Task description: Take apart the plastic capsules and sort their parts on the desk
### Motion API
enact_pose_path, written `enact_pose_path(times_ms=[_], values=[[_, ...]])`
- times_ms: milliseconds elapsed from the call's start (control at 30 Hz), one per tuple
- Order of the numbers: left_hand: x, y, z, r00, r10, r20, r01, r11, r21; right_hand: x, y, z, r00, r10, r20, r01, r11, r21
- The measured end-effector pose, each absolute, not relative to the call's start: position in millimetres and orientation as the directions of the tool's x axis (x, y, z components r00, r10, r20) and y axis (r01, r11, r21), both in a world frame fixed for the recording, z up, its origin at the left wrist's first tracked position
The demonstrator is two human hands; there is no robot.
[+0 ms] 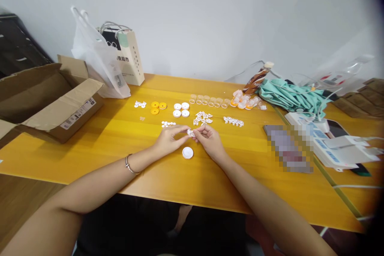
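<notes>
Between the fingertips of my left hand [169,140] and my right hand [209,141] is a small white plastic part [190,132] with openings in it. Both hands pinch it just above the table. Right below them lies a round white cap [187,153]. Beyond my hands are a group of white openwork pieces [203,118] and a row of similar white pieces [233,121]. Small white discs [168,124] lie past my left hand, with white round caps [181,109] and orange round caps [158,107] behind them.
A row of clear cups [209,100] stands at the back, beside orange-and-clear pieces [245,101] and a bottle [258,78]. An open cardboard box [81,112] and bags [99,62] occupy the left. At right are a phone [285,148], power strip [318,140] and folded green umbrella [294,96].
</notes>
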State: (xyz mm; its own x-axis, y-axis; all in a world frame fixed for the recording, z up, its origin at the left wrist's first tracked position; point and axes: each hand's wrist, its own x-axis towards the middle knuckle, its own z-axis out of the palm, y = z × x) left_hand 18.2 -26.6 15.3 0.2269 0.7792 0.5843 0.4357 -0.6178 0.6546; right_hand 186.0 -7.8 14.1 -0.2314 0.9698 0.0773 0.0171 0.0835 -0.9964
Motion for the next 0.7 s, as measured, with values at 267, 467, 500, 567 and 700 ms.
enact_pose_path(times_ms=[267,467,500,567,700], values=[[21.0,-27.5,13.1,0.175,0.791,0.586,0.382,-0.603,0.700,190.8,-13.0,22.1,-0.231,0.914,0.334,0.279,0.391,-0.877],[15.6,-25.9,18.2,0.238,0.749,0.618,0.409,-0.654,0.636,195.2,-8.8,21.2,-0.233,0.901,0.366,0.305,0.425,-0.853],[13.5,-25.1,18.1,0.214,0.737,0.641,0.413,-0.663,0.625,198.4,-4.9,20.1,-0.196,0.915,0.353,0.284,0.398,-0.872],[9.0,-23.3,17.0,0.169,0.719,0.674,0.418,-0.672,0.612,207.3,5.5,17.9,-0.078,0.949,0.305,0.207,0.315,-0.926],[4.2,-21.0,13.5,0.213,0.728,0.652,0.411,-0.672,0.616,227.1,27.6,15.3,0.143,0.940,0.311,0.152,0.289,-0.945]])
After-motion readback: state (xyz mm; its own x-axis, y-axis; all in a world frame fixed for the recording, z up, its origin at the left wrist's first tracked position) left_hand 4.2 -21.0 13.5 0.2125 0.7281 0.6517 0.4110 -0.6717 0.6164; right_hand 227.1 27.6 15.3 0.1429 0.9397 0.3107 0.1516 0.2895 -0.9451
